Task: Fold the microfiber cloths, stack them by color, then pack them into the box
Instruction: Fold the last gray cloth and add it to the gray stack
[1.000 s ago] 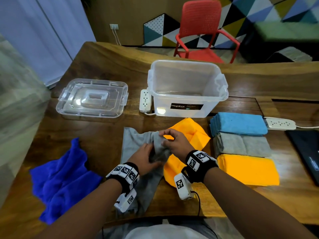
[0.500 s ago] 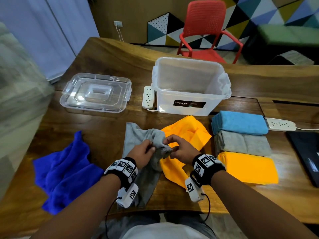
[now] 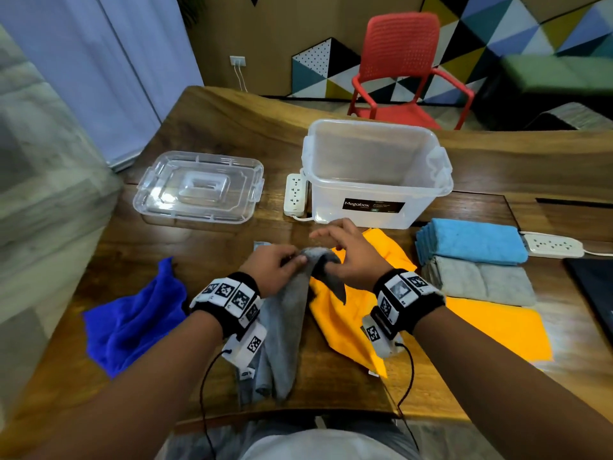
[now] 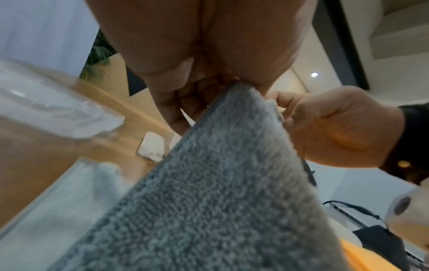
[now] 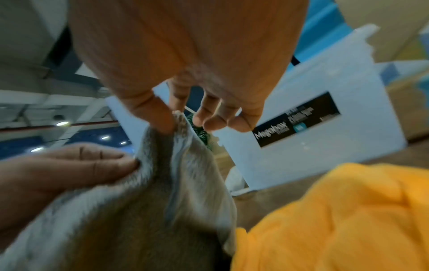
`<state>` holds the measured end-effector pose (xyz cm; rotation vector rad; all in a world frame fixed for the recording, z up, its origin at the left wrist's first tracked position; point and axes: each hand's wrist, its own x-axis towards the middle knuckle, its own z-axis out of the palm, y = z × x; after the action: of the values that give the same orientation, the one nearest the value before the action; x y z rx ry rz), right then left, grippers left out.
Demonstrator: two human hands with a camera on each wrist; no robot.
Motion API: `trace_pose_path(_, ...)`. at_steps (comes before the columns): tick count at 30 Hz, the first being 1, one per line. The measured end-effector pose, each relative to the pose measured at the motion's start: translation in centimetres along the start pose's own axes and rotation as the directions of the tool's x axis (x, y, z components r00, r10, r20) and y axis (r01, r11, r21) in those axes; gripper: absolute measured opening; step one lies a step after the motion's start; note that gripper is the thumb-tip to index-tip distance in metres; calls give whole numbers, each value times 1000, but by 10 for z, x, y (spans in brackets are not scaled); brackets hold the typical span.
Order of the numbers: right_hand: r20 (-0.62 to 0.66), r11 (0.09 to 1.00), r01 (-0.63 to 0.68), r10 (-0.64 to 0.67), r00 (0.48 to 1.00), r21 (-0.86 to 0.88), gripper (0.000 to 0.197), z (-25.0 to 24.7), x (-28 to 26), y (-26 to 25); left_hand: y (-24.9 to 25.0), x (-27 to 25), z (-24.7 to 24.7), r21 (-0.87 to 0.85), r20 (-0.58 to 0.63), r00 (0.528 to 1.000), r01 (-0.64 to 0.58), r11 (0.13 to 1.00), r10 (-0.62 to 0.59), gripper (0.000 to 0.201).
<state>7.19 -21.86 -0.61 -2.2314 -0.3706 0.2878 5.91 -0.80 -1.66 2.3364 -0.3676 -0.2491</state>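
A grey cloth [image 3: 288, 327] hangs in a narrow drape from both hands above the table's near middle. My left hand [image 3: 297, 259] pinches its top edge from the left; the left wrist view shows the fingers [image 4: 176, 110] curled on the grey cloth [image 4: 220, 183]. My right hand [image 3: 326, 257] pinches the same edge [image 5: 183, 128] between thumb and forefinger, other fingers loose. A loose orange cloth [image 3: 351, 313] lies under it. A crumpled dark blue cloth [image 3: 132, 320] lies at the left. The clear box [image 3: 374, 151] stands open behind the hands.
Folded stacks sit at the right: light blue [image 3: 471, 244], grey [image 3: 481, 280], orange [image 3: 497, 323]. The box lid [image 3: 199, 190] lies at the back left. Power strips [image 3: 294, 194] [image 3: 550, 245] flank the box. A dark laptop [image 3: 593, 287] is at the right edge.
Both hands have raised the bunched grey cloth off the table and moved slightly farther from me. The right hand's fingers have spread.
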Motion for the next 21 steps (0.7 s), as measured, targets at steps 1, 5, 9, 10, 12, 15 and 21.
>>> trace_pose_path(1,36,997,25,-22,999,-72,54,-2,4,-4,6,3,-7,-34,3,999,-43,999,43,20)
trace_pose_path(5,-133,977,129,-152,979,-167,37,-19,15,-18,23,11,-36,45,70,996,-52,998,49,35)
trace_pose_path(9,-377,978,135,-186,907,-157,40,-44,18,-18,26,16,-66,227,65,998,-17,974,3,19)
trace_pose_path(10,-419,979,125,-183,889,-161,41,-50,18,-19,24,17,-73,263,18,1000,-11,965,6,12)
trace_pose_path(12,-489,981,113,-178,854,-160,39,-65,20,-19,22,19,-86,293,-115,993,29,956,5,12)
trace_pose_path(15,-581,978,120,-200,789,-173,35,-86,22,-19,26,24,-105,296,-281,959,55,954,31,28)
trace_pose_path(21,-796,969,248,-138,590,16,17,-137,24,-23,50,34,-146,312,-596,778,-3,950,198,39)
